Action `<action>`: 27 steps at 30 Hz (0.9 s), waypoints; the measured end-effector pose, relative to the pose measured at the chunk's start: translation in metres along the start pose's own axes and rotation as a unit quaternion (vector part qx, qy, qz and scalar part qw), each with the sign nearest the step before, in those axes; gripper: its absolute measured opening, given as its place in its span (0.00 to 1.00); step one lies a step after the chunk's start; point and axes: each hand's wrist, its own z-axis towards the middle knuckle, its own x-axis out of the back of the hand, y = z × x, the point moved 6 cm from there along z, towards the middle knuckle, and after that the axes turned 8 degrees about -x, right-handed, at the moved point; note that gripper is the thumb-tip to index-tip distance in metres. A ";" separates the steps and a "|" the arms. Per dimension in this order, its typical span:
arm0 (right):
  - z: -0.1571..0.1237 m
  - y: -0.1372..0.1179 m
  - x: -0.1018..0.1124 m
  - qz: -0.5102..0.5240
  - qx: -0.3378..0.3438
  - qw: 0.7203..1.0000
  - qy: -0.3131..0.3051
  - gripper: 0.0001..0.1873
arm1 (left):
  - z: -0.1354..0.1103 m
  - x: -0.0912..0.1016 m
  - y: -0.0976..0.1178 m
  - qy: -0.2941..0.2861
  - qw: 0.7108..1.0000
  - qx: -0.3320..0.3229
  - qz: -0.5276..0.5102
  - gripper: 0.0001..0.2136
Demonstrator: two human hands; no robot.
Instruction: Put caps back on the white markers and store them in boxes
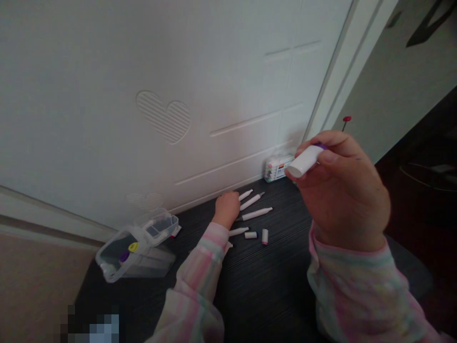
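Raised at the right, my right hand pinches a white marker cap with a purple end between thumb and fingers. My left hand is down on the dark table near the wall panel, its fingers curled. Whatever it grips is hidden behind the hand. Close beside it lie several white uncapped markers, among them a marker pointing right and another marker with a grey tip. Two loose caps lie nearer to me: a cap with a blue end and a cap with a pink end.
A clear plastic box with its lid raised stands at the left, holding a few markers with purple and yellow ends. A packed marker set leans by the white panel at the back. The dark table spans the front.
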 end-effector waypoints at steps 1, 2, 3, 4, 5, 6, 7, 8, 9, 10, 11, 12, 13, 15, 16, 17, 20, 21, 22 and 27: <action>0.000 -0.001 0.001 0.005 0.000 1.000 0.001 0.07 | 0.003 -0.001 0.001 -0.002 1.000 0.000 -0.001 0.13; 0.000 -0.002 0.002 0.009 0.000 1.000 0.003 0.07 | 0.005 -0.001 0.002 -0.001 1.000 -0.001 -0.003 0.13; 0.001 -0.003 0.003 0.009 0.000 1.000 0.004 0.07 | 0.005 0.001 0.003 0.003 1.000 -0.001 -0.005 0.12; 0.001 -0.004 0.004 0.008 0.002 1.000 0.007 0.07 | 0.004 0.005 0.004 0.011 1.000 -0.003 -0.007 0.12; 0.001 -0.005 0.005 0.007 0.005 1.000 0.008 0.07 | 0.001 0.012 0.004 0.025 1.000 -0.005 -0.008 0.11; 0.002 -0.006 0.006 0.008 0.010 1.000 0.009 0.07 | -0.004 0.021 0.005 0.042 0.999 -0.009 -0.010 0.09; 0.003 -0.008 0.007 0.009 0.016 1.000 0.009 0.07 | -0.012 0.032 0.006 0.065 0.998 -0.012 -0.012 0.09; 0.003 -0.009 0.009 0.012 0.024 1.000 0.010 0.06 | -0.021 0.044 0.008 0.091 0.996 -0.019 -0.014 0.09; 0.004 -0.011 0.010 0.016 0.030 0.999 0.010 0.06 | -0.032 0.056 0.009 0.114 0.993 -0.025 -0.017 0.10; 0.004 -0.012 0.011 0.020 0.034 0.999 0.010 0.05 | -0.044 0.067 0.011 0.137 0.990 -0.033 -0.021 0.11; 0.005 -0.013 0.013 0.026 0.035 0.999 0.009 0.05 | -0.058 0.078 0.013 0.167 0.985 -0.041 -0.027 0.11; 0.005 -0.014 0.013 0.032 0.034 0.999 0.007 0.05 | -0.073 0.091 0.016 0.224 0.972 -0.060 -0.047 0.10; 0.005 -0.014 0.014 0.039 0.032 0.999 0.004 0.06 | -0.088 0.101 0.019 0.272 0.957 -0.077 -0.057 0.09; 0.005 -0.014 0.014 0.051 0.026 0.998 0.000 0.06 | -0.115 0.115 0.026 0.343 0.931 -0.112 -0.056 0.09; 0.004 -0.013 0.014 0.054 0.024 0.998 -0.001 0.06 | -0.126 0.121 0.029 0.374 0.918 -0.125 -0.050 0.09; 0.003 -0.013 0.013 0.054 0.023 0.998 -0.003 0.06 | -0.135 0.124 0.032 0.395 0.908 -0.131 -0.042 0.09; -0.001 -0.011 0.008 0.042 0.022 0.999 -0.009 0.06 | -0.154 0.131 0.035 0.430 0.893 -0.133 -0.025 0.11; -0.003 -0.011 0.006 0.036 0.020 0.999 -0.011 0.06 | -0.159 0.132 0.036 0.434 0.891 -0.132 -0.019 0.12; -0.004 -0.010 0.004 0.028 0.018 0.999 -0.010 0.06 | -0.163 0.132 0.035 0.436 0.890 -0.132 -0.013 0.12; -0.012 0.000 -0.009 -0.012 -0.005 1.000 -0.013 0.05 | -0.178 0.133 0.025 0.448 0.887 -0.112 0.003 0.11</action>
